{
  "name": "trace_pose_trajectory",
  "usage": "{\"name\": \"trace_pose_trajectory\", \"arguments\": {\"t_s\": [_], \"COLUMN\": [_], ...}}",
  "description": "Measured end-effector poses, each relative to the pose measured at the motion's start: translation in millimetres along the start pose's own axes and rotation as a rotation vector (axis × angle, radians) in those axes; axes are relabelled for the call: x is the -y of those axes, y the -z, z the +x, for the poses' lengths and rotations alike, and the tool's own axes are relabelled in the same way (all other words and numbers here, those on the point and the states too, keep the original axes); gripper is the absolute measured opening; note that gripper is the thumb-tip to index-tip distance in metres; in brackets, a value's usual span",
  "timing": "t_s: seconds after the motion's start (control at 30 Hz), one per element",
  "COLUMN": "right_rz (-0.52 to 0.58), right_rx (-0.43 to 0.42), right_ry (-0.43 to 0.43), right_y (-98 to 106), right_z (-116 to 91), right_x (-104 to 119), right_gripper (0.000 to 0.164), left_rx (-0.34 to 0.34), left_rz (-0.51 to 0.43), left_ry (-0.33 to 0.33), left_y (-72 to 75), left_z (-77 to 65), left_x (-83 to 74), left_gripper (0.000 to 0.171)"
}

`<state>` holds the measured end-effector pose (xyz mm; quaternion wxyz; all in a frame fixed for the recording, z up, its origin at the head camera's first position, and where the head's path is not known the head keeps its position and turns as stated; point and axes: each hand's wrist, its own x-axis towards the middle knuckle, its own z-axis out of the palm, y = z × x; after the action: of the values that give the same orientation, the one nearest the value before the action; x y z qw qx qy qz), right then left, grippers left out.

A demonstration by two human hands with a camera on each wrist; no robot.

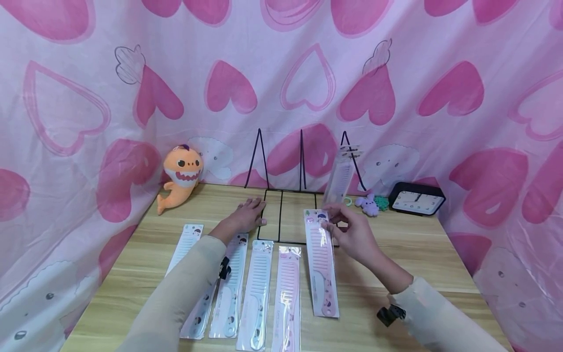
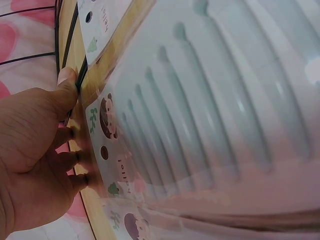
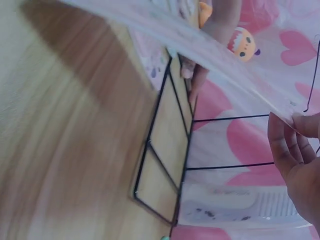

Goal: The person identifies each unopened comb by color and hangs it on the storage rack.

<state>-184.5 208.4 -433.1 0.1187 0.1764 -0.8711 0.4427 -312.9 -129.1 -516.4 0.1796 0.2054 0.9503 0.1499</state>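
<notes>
Thumb and fingertips of the right hand [image 1: 354, 234] pinched a packaged pink comb [image 1: 323, 259] near its top, holding it slightly tilted before the black wire rack [image 1: 280, 215]. The left hand [image 1: 247, 215] gripped no comb; its relaxed fingers rested at the rack's left edge, seemingly steadying it. Four more packaged combs [image 1: 259, 278] lay side by side on the worktop [image 1: 422, 244], while hung packets [image 1: 342, 176] were at the rack's right upright. The step in hand looked like hanging combs, so the next move probably called for lining up the packet's top hole with a prong. The left wrist view revealed that thumb against the wire, unclear from the head; the right wrist view caught the held packet nearly edge-on, its printed front readable only from the head.
</notes>
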Motion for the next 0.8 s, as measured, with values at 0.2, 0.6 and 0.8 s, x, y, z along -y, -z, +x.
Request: {"name": "trace_pose_trajectory", "arguments": {"t_s": [0.2, 0.6, 0.8], "right_rz": [0.044, 0.16, 0.237], "right_rx": [-0.048, -0.104, -0.124], "right_ry": [0.014, 0.155, 0.247], "right_y": [3.5, 1.3, -3.9], "right_z": [5.0, 19.2, 25.1], "right_x": [14.6, 37.4, 42.6], "right_gripper": [0.037, 0.038, 0.04], "left_rx": [-0.006, -0.016, -0.012], "left_rz": [-0.015, 0.04, 0.026], "left_ry": [-0.009, 0.0, 0.009], "left_y": [-1.3, 1.0, 0.3], "left_z": [-0.2, -3.8, -2.1], "left_x": [1.2, -3.6, -2.5], "left_gripper": [0.076, 0.073, 0.074]}}
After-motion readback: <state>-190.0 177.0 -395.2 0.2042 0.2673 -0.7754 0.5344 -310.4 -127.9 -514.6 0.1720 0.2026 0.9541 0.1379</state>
